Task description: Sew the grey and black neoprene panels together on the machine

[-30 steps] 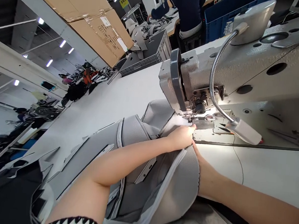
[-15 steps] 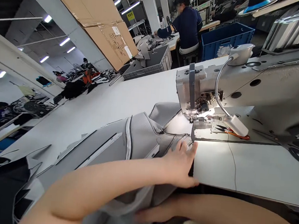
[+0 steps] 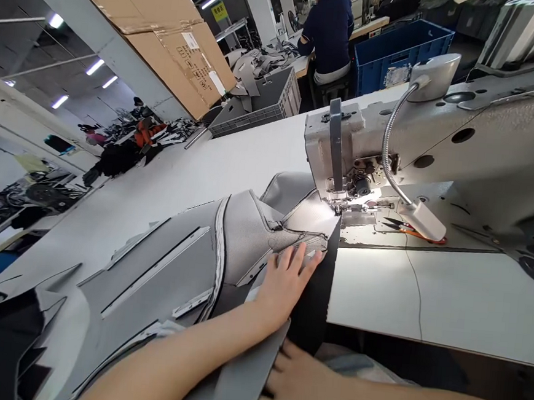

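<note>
Grey fabric (image 3: pixel 246 235) pulled back from needle, left hand (image 3: pixel 286 281) now flat on it, right hand (image 3: pixel 299 381) open beneath.

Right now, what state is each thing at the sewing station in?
Left hand: open, flat on the grey fabric.
Right hand: low at the table edge, under the fabric's near edge; grip unclear.
Grey fabric: spread on the table, one corner under the machine head.
Sewing machine: lamp lit.
Gooseneck lamp: on, aimed at the needle area.
Snips: lying on the machine bed.
</note>
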The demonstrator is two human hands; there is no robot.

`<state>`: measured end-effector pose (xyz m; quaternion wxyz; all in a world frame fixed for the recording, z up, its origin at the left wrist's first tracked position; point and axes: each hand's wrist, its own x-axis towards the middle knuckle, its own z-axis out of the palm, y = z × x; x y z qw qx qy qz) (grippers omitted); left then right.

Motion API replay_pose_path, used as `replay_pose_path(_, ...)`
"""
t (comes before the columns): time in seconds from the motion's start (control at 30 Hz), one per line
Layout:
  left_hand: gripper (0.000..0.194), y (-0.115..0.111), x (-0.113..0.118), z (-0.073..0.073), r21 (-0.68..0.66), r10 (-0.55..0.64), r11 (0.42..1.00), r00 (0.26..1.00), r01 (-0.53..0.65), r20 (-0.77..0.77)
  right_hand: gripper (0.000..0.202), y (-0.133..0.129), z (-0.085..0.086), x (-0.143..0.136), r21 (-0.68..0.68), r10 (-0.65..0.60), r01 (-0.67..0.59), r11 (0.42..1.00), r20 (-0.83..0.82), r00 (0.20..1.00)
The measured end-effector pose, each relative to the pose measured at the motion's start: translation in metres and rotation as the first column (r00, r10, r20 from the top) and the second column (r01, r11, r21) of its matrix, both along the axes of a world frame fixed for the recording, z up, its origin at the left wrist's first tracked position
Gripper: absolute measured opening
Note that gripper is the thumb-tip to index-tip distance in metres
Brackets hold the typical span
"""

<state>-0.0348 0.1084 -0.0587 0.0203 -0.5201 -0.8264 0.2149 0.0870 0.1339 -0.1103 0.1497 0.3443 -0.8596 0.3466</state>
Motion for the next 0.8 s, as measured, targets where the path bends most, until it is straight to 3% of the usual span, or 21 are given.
replay_pose_path(0.07, 0.063, 0.002, -0.009, -0.005, 0.048, 0.028, 0.998, 0.999, -0.027, -0.036, 0.028, 0.030, -0.016, 0.003, 0.175, -0.145, 0.151, 0.973, -0.047, 0.988)
replay_pose_path(0.17, 0.055, 0.012, -0.031, -0.006, 0.067, 0.036, 0.997, 0.997, -0.040, 0.066, 0.041, 0.067, -0.028, 0.007, 0.346, -0.337, 0.370, 0.862, -0.154, 0.929)
replay_pose_path(0.27, 0.048, 0.022, -0.044, -0.006, 0.169, 0.044, 0.982, 0.966, -0.090, 0.255, 0.045, 0.082, -0.030, 0.005, 0.357, -0.454, 0.502, 0.788, -0.215, 0.865)
replay_pose_path(0.4, 0.055, 0.030, -0.039, -0.005, 0.226, 0.044, 0.962, 0.906, -0.152, 0.421, 0.041, 0.082, -0.025, -0.001, 0.326, -0.540, 0.597, 0.733, -0.255, 0.802)
replay_pose_path(0.53, 0.064, 0.034, -0.031, 0.000, 0.082, 0.086, 0.988, 0.918, -0.128, 0.387, 0.036, 0.087, -0.021, -0.001, 0.337, -0.483, 0.574, 0.746, -0.320, 0.815)
replay_pose_path(0.6, 0.064, 0.037, -0.033, 0.004, 0.055, 0.095, 0.989, 0.879, -0.136, 0.467, 0.035, 0.092, -0.020, 0.002, 0.349, -0.442, 0.543, 0.764, -0.330, 0.834)
replay_pose_path(0.7, 0.060, 0.044, -0.037, 0.007, 0.089, 0.073, 0.979, 0.716, -0.186, 0.695, 0.036, 0.098, -0.017, 0.005, 0.347, -0.415, 0.517, 0.782, -0.328, 0.848)
replay_pose_path(0.8, 0.055, 0.051, -0.039, 0.007, 0.110, 0.054, 0.963, 0.579, -0.245, 0.814, 0.037, 0.099, -0.016, 0.006, 0.356, -0.405, 0.503, 0.787, -0.316, 0.858)
